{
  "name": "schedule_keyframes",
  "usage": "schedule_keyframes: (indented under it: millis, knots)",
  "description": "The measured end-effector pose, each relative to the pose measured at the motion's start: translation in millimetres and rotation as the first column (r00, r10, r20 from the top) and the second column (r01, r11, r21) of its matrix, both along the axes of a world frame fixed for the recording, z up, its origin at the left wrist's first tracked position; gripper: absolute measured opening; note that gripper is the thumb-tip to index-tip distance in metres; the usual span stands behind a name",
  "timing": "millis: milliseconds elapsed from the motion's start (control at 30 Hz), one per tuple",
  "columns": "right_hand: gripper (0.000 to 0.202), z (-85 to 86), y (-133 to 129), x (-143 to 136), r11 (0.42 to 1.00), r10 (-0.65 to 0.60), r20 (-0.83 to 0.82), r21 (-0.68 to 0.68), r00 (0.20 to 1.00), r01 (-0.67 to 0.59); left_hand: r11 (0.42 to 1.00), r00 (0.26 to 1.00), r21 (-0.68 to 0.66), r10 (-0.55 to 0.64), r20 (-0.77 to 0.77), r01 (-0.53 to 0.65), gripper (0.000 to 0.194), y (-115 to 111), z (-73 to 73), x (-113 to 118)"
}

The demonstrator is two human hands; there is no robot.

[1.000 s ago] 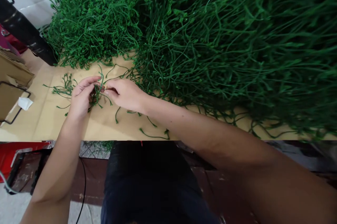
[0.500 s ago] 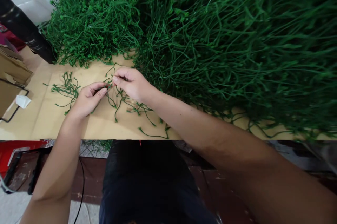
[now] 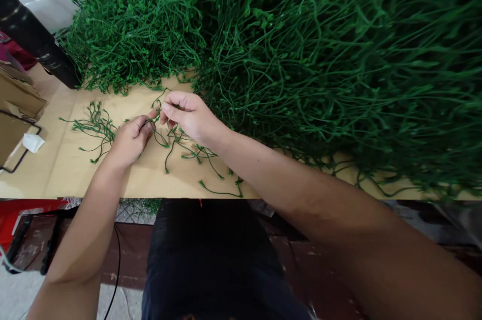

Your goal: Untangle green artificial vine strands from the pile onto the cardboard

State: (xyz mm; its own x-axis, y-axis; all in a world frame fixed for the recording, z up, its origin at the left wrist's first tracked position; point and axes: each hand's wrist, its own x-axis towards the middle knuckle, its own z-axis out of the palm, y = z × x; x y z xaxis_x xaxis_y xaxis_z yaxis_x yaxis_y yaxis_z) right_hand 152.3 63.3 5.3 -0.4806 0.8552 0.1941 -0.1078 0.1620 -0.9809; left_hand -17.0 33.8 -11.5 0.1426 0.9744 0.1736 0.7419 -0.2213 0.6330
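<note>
My left hand (image 3: 132,138) is closed on a thin green plastic stem (image 3: 160,137), part of which curves out past the thumb. Just to its right, my right hand (image 3: 188,113) pinches with thumb and forefinger at the upper end of the same greenery; the exact point of grip is too small to make out. Several loose green stems (image 3: 190,152) with small forked tips lie on the table under and beside my right hand. Left of my left hand rests a small bunch of stems (image 3: 97,128).
A large heap of green stems (image 3: 282,59) covers the back and right of the cardboard-coloured tabletop (image 3: 75,177). A black bottle-like cylinder (image 3: 41,41) leans at the far left. Near it are a cardboard box (image 3: 18,94) and a white scrap (image 3: 33,143).
My left thumb and fingers have closed further over the stem, and the left hand has shifted slightly right. My right hand has moved up a little, its lower fingers now showing.
</note>
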Motion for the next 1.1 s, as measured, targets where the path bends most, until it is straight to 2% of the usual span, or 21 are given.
schedule_keyframes:
  millis: [167,267,300,367,400,467,533,600,667,733,800,867,967,1100]
  knots:
    - [0.028,1.3,0.6,-1.2,0.977,-0.008,-0.058,-0.212,0.998,-0.005,0.998,0.995,0.058,0.011,-0.099,-0.005,0.024,0.8,-0.1,-0.1]
    - [0.024,1.8,1.7,-2.3,0.97,-0.045,-0.019,-0.242,0.999,0.039,0.998,0.992,0.055,0.019,-0.127,-0.012,0.026,-0.9,4.1,2.2]
    - [0.023,1.2,2.7,-2.1,0.974,-0.085,0.025,-0.209,0.996,0.088,0.999,0.99,0.05,0.022,-0.136,-0.015,0.025,-1.4,5.3,2.8]
    - [0.018,-0.6,4.8,0.1,0.975,-0.211,0.127,-0.039,0.969,0.218,0.999,0.988,0.047,0.027,-0.155,-0.02,0.025,-2.0,6.8,3.3]
    - [0.015,-1.3,5.4,1.9,0.957,-0.288,0.161,0.084,0.944,0.277,0.998,0.986,0.051,0.029,-0.164,-0.021,0.024,-1.9,7.0,3.2]
    - [0.009,-1.7,4.5,6.0,0.885,-0.408,0.177,0.319,0.896,0.34,0.997,0.981,0.069,0.032,-0.191,-0.019,0.023,-1.3,6.4,2.4]
    - [0.006,-0.9,0.5,8.0,0.833,-0.428,0.175,0.457,0.886,0.312,0.995,0.976,0.094,0.032,-0.217,-0.012,0.023,-0.3,5.2,1.1]
    - [0.007,-0.5,-5.0,6.2,0.839,-0.358,0.194,0.496,0.914,0.223,0.994,0.975,0.11,0.015,-0.22,0.01,0.024,0.4,4.1,-0.2]
    - [0.011,-1.3,-10.0,1.2,0.892,-0.213,0.23,0.443,0.95,0.092,0.992,0.977,0.121,-0.018,-0.212,0.044,0.025,0.7,3.3,-1.4]
    - [0.016,-2.6,-13.5,-4.6,0.943,-0.046,0.255,0.331,0.966,-0.043,0.989,0.972,0.129,-0.043,-0.229,0.074,0.026,1.3,2.5,-2.2]
    - [0.021,-2.4,-16.2,-8.6,0.963,0.043,0.283,0.244,0.958,-0.115,0.986,0.96,0.143,-0.043,-0.278,0.086,0.026,2.2,1.5,-2.4]
    - [0.023,0.9,-19.7,-9.9,0.969,0.014,0.355,0.224,0.935,-0.099,0.985,0.94,0.154,-0.023,-0.34,0.079,0.025,3.1,0.9,-1.2]
    - [0.018,10.4,-28.3,-7.9,0.962,-0.094,0.503,0.269,0.859,-0.052,0.991,0.909,0.125,0.003,-0.416,0.054,0.026,2.1,2.3,4.4]
    - [0.017,19.1,-38.3,-1.4,0.94,-0.14,0.622,0.328,0.771,-0.094,0.999,0.882,0.036,0.024,-0.471,-0.007,0.022,-4.5,6.9,17.3]
